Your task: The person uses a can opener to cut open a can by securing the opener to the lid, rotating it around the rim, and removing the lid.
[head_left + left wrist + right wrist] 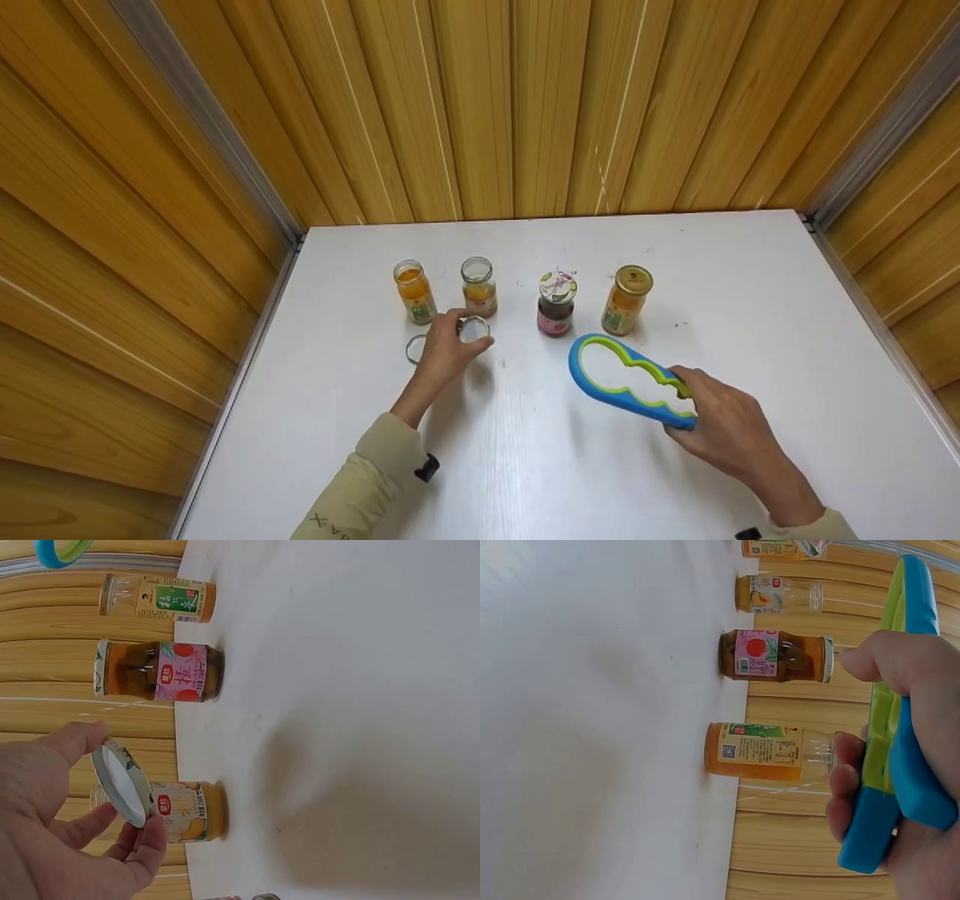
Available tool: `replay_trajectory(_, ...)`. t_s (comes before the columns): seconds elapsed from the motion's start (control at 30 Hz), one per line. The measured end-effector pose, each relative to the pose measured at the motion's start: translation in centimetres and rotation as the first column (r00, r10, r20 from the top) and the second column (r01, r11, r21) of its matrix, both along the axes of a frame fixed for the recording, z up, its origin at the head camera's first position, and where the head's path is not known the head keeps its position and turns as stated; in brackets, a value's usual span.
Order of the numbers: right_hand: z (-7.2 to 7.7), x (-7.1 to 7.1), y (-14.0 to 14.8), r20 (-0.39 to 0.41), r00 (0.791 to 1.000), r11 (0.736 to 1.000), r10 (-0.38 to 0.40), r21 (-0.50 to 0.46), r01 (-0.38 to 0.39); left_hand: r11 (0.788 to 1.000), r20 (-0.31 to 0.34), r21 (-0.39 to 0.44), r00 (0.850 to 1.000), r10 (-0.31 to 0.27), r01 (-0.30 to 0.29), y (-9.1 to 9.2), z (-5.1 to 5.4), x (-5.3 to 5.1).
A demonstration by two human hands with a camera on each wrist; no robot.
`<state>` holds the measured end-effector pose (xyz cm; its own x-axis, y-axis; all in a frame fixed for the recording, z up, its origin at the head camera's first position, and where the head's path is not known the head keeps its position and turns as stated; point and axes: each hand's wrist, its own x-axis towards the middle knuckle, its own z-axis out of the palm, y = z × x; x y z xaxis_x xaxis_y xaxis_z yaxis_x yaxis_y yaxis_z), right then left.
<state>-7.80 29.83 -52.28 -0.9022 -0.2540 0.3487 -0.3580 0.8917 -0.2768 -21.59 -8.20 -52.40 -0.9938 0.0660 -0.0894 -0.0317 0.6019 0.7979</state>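
My left hand (448,349) pinches a round jar lid (474,329) by its edge, its pale inner side showing in the left wrist view. It is held above the table, in front of a lidless glass jar (480,294) with yellow contents. Another lid (415,349) lies on the table, partly hidden by that hand. In my right hand (731,424) is a blue and green jar opener (626,399), gripped by its handle end. Its loop extends in front of a lidded jar of dark fruit (556,315) and a gold-lidded orange jar (624,309), apart from both.
A lidless jar with orange contents (417,298) stands at the left end of the row of jars. Yellow wood-look panels (480,112) rise behind and at both sides of the white table (517,480).
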Motion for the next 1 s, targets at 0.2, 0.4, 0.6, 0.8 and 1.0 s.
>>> replay_trajectory(0.2,-0.3,0.5,0.8,-0.01,0.999,0.999,-0.036,-0.003,0.036,0.987,-0.03,-0.162,1.0,0.005,-0.009,1.6,-0.8,-0.7)
replay_trajectory(0.4,-0.4,1.0,1.8,-0.053,0.997,0.998,-0.053,-0.017,0.052,0.972,-0.025,-0.235,0.999,-0.035,0.029,2.2,-2.6,-1.2)
replay_trajectory(0.6,-0.6,1.5,2.6,-0.057,0.995,0.996,-0.084,-0.018,0.083,0.954,-0.007,-0.294,0.998,-0.067,0.062,2.3,-4.1,-1.5)
replay_trajectory(0.8,-0.9,2.2,2.9,-0.005,0.993,0.993,-0.121,-0.011,0.121,0.931,0.046,-0.356,0.997,-0.067,0.079,2.4,-4.8,-1.6)
replay_trajectory(1.0,-1.0,2.6,3.2,-0.01,0.99,0.99,-0.138,-0.027,0.138,0.883,0.013,-0.458,0.995,-0.103,0.097,2.5,-5.1,-1.5)
